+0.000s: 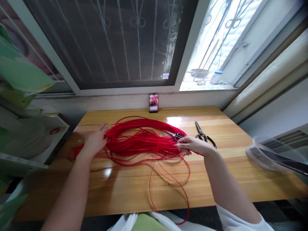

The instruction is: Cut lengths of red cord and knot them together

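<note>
A large loose bundle of thin red cord [134, 146] lies across the wooden table, with loops trailing down over the front edge. My left hand [95, 142] is at the bundle's left end, its fingers closed on the cord and partly hidden. At the right end, my right hand [191, 145] pinches strands of the cord between thumb and fingers. Small black-handled scissors [177, 136] rest on the bundle, just beyond my right fingertips. Larger black-handled scissors [201, 133] lie partly spread on the table beyond my right wrist.
A phone [153, 102] leans upright against the wall behind the wooden table [130, 195]. To the right stands a clear plastic container [262, 157]. A red piece [76, 150] lies beside my left wrist. An open white box [36, 138] is at the left, below a green cloth.
</note>
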### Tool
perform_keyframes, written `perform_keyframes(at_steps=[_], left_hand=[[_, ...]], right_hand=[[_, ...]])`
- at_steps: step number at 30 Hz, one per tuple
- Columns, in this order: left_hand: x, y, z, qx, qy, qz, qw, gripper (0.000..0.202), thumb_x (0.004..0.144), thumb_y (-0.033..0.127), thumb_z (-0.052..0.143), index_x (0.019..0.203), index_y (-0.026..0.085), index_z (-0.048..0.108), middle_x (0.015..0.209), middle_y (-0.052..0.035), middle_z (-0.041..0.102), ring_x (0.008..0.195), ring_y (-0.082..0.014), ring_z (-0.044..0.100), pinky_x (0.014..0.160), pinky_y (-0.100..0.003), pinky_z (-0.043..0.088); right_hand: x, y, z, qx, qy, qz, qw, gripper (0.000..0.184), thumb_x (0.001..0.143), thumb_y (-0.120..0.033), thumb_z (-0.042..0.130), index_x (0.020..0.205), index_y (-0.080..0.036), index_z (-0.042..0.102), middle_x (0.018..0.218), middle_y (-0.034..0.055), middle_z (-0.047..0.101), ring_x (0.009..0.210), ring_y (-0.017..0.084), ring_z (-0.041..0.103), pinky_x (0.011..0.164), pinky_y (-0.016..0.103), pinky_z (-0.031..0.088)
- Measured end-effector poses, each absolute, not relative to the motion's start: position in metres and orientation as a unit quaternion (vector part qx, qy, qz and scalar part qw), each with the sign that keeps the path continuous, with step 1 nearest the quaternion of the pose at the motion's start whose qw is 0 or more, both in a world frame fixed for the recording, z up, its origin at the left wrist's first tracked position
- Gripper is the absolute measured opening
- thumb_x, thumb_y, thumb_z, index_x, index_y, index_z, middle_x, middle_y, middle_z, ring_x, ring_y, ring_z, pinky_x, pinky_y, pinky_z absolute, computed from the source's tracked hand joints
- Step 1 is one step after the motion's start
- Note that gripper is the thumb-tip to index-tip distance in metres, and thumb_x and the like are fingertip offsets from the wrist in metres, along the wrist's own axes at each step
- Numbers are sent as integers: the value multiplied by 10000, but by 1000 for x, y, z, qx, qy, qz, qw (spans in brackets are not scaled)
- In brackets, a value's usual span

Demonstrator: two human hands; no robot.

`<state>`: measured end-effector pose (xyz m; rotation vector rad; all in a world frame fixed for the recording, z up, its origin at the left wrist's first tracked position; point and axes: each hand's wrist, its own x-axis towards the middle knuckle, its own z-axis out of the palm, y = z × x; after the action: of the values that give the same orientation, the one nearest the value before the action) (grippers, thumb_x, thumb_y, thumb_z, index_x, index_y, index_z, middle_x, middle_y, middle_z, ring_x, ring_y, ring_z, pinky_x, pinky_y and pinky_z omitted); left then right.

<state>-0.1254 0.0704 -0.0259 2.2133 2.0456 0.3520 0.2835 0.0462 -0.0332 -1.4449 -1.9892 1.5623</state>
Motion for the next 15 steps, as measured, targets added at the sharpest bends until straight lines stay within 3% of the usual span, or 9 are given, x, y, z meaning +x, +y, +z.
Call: perform_keyframes(at_steps=[4, 8, 11, 15], left_hand=[[-44, 42, -4, 791, 583, 156, 99, 602, 756, 110, 396, 1335, 264, 335, 1371, 9, 401, 1192, -179, 444, 970, -310, 371], [26, 22, -10, 855, 462, 138, 192, 516, 779, 162, 402, 1290, 226, 382, 1332, -44, 453, 1127, -193, 499, 898, -297, 411], [44, 19, -17, 834, 498, 78, 223, 312, 794, 198, 388, 1074, 192, 525, 1045, -98, 634, 889, -230, 610, 731, -307, 446], [39, 21, -23, 817, 513, 17, 262, 216, 793, 202, 366, 866, 174, 568, 872, -118, 655, 761, -238, 609, 627, -296, 414]], right_hand=[[252, 50, -30, -487, -688, 525, 117, 373, 776, -485, 493, 596, -158, 475, 487, -32, 466, 432, 70, 404, 436, 214, 293], [221, 45, -25, -453, -723, 510, 109, 287, 805, -385, 456, 626, -163, 488, 482, -38, 459, 412, 69, 391, 404, 205, 277], [210, 40, -24, -447, -768, 448, 99, 192, 766, -201, 433, 586, -164, 488, 468, -30, 485, 414, 70, 406, 407, 199, 280], [205, 35, -25, -441, -800, 399, 77, 181, 672, -81, 405, 523, -159, 472, 468, -18, 517, 437, 74, 453, 426, 185, 307]])
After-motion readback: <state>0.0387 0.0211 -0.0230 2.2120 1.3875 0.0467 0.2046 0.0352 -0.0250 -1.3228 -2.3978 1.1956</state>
